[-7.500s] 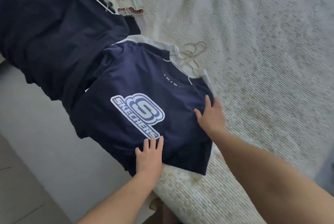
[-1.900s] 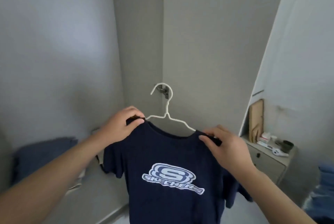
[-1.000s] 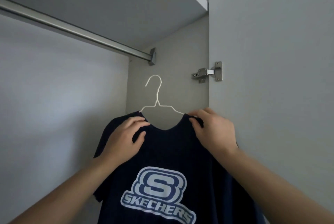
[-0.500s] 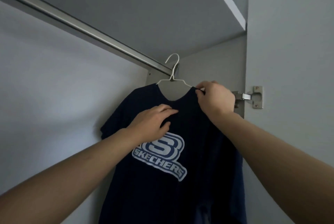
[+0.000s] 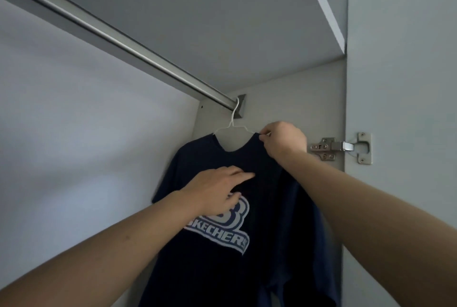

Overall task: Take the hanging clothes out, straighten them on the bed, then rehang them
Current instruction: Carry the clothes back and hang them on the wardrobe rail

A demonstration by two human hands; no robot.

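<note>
Since half a second earlier, the white hanger (image 5: 233, 122) had hooked onto the rod (image 5: 118, 42) at its right end. The right hand (image 5: 284, 139) pinched the navy shirt (image 5: 247, 207) collar; the left hand (image 5: 217, 189) rested relaxed on the chest. The rod was free leftward.

The T-shirt (image 5: 262, 207) hangs on a wire hanger (image 5: 232, 127) hooked over the right end of the wardrobe rail (image 5: 118, 42), just below the shelf (image 5: 326, 7), with the door hinge (image 5: 341, 147) to its right and the wardrobe's back wall (image 5: 86, 145) behind it.
</note>
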